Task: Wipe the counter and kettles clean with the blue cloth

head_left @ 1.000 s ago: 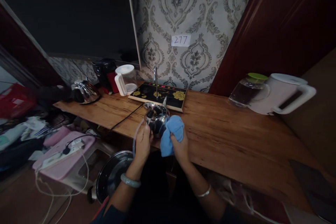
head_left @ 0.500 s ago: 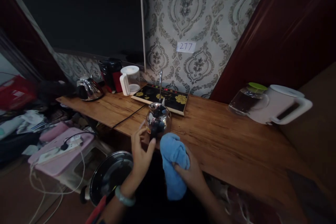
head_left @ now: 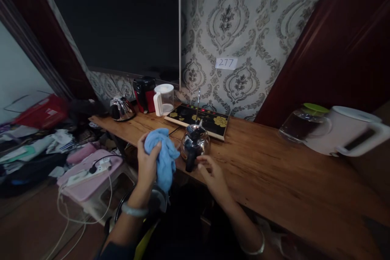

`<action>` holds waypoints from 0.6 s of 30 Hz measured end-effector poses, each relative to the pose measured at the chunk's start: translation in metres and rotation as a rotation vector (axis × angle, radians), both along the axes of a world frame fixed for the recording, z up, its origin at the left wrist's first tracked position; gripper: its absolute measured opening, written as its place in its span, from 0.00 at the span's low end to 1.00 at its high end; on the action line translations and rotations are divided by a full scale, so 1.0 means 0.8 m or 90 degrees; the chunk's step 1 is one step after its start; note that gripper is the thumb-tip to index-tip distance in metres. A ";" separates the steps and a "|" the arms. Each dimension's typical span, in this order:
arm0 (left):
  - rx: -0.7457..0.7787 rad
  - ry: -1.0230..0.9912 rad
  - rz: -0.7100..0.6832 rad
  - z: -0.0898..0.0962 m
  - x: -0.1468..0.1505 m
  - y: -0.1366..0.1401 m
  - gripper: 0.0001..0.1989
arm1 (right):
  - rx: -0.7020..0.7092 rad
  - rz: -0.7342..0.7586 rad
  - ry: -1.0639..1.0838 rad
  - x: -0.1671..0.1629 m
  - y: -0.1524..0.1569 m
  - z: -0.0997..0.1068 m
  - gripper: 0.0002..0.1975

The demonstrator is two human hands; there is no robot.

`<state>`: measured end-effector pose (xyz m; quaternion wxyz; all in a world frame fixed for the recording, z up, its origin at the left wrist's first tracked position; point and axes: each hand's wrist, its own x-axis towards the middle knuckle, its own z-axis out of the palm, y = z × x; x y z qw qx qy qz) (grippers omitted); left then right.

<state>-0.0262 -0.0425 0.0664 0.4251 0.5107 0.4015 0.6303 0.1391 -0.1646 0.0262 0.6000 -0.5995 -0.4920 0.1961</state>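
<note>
A bunched blue cloth (head_left: 164, 158) is gripped in my left hand (head_left: 148, 162), a little left of a shiny metal kettle (head_left: 199, 140). The kettle stands near the front edge of the wooden table (head_left: 258, 170), its black handle (head_left: 191, 158) turned toward me. Close beside that handle, my right hand (head_left: 215, 178) holds nothing, with its fingers curved and apart. Whether its fingertips touch the handle I cannot tell. Behind the kettle lies a black tea tray (head_left: 183, 117) with gold flowers and a thin upright spout (head_left: 198, 101).
On the left stand another metal kettle (head_left: 122, 107), a red-and-black appliance (head_left: 145, 94) and a clear jug (head_left: 166, 99). A glass pot (head_left: 300, 124) and a white pitcher (head_left: 344, 130) are at right. A pink stool (head_left: 82, 183) carries a power strip (head_left: 88, 174).
The blue cloth has passed from my right hand to my left. My right hand has come up beside the kettle's handle, and the view has shifted left.
</note>
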 end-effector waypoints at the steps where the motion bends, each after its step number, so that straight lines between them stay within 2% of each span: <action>1: 0.009 -0.002 -0.012 0.003 0.008 0.022 0.26 | -0.014 -0.004 0.034 0.003 0.007 -0.011 0.11; 5: 0.054 -0.028 -0.167 0.016 0.056 0.088 0.23 | -0.036 0.022 0.122 -0.007 0.023 -0.040 0.17; 8: 0.041 0.013 -0.389 0.026 0.088 0.110 0.20 | -0.007 0.042 0.151 -0.020 0.031 -0.037 0.19; 10: 0.022 0.047 -0.497 0.031 0.100 0.116 0.18 | 0.006 0.062 0.167 -0.025 0.038 -0.030 0.17; 14: -0.010 0.079 -0.541 0.031 0.107 0.126 0.16 | -0.012 0.085 0.188 -0.024 0.051 -0.021 0.13; 18: -0.024 0.074 -0.474 0.011 0.103 0.123 0.13 | -0.006 0.100 0.169 -0.021 0.054 -0.024 0.13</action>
